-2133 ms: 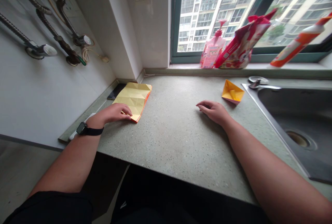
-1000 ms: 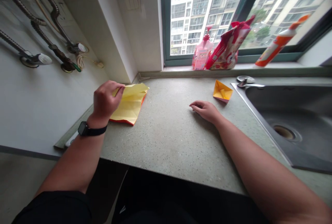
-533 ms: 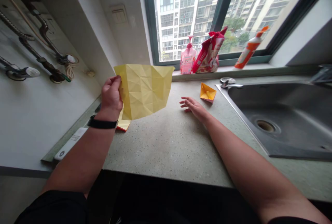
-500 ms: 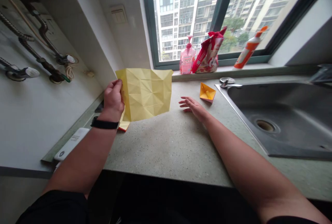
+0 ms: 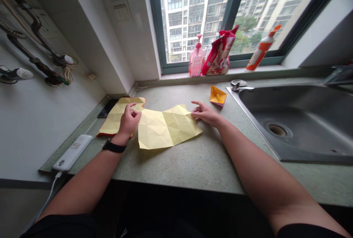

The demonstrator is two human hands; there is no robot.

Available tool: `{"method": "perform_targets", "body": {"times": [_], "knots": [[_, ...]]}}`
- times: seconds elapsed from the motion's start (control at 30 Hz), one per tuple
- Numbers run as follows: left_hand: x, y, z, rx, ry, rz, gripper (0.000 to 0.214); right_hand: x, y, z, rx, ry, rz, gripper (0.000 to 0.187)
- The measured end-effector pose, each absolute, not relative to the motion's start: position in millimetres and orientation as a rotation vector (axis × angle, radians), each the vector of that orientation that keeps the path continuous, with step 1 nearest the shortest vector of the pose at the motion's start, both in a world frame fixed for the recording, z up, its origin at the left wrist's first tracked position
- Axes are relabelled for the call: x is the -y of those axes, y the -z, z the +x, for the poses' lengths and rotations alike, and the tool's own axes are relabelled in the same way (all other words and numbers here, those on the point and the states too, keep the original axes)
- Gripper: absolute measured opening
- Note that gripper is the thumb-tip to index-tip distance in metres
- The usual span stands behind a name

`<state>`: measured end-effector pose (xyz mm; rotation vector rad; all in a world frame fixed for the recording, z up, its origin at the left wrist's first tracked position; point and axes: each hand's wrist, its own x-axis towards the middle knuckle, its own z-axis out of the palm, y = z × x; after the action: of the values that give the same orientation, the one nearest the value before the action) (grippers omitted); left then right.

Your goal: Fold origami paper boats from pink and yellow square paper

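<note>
A creased sheet of yellow paper (image 5: 158,129) is spread between my hands, low over the counter, its fold lines showing all over. My left hand (image 5: 130,120) pinches its left edge between thumb and finger, index finger pointing out. At the opposite edge, my right hand (image 5: 204,114) is closed on the paper's upper right side, index finger extended. More creased yellow sheets with red-orange edges (image 5: 112,118) lie beside and beyond my left hand. An orange folded paper piece (image 5: 217,95) sits on the counter just past my right hand.
A steel sink (image 5: 275,149) is set into the counter (image 5: 171,171) at right, with a drain cover (image 5: 238,83) by its corner. A white power bank (image 5: 73,152) with a cable lies at left, a dark phone-like slab (image 5: 107,108) behind. A pink pump bottle (image 5: 196,59) stands on the sill.
The yellow sheet has come down from upright in my left hand to low over the counter. My right hand, free before, now grips its right side. The view has shifted slightly.
</note>
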<state>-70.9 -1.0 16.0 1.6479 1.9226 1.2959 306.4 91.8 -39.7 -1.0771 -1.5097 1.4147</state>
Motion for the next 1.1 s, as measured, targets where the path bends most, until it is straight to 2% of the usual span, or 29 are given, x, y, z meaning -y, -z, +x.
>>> {"method": "perform_targets", "body": {"times": [0.1, 0.2, 0.3, 0.37, 0.47, 0.6, 0.8, 1.1], "knots": [[11, -26, -76, -2.071, -0.831, 2.022, 0.055, -98, 41, 310, 1.543, -1.121, -1.205, 0.065], [20, -33, -74, -2.091, -0.382, 2.145, 0.059, -99, 37, 314, 1.577, -0.617, -1.321, 0.049], [25, -36, -64, -2.139, -0.288, 2.235, 0.047, -89, 27, 312, 1.687, -0.101, -1.239, 0.036], [23, -34, -51, -2.046, -0.411, 2.337, 0.040, -76, 20, 302, 1.818, 0.053, -1.128, 0.032], [12, -19, -26, -1.663, -0.569, 2.578, 0.041, -55, 17, 276, 2.139, 0.008, -0.886, 0.032], [-4, 18, 5, -1.303, -0.535, 2.744, 0.054, -38, 33, 244, 2.403, -0.205, -0.724, 0.049], [-10, 49, 12, -1.233, -0.353, 2.664, 0.066, -37, 57, 238, 2.595, -0.429, -0.819, 0.071], [-7, 45, 21, -1.308, -0.106, 2.658, 0.076, -50, 58, 240, 2.655, -0.369, -1.194, 0.074]]}}
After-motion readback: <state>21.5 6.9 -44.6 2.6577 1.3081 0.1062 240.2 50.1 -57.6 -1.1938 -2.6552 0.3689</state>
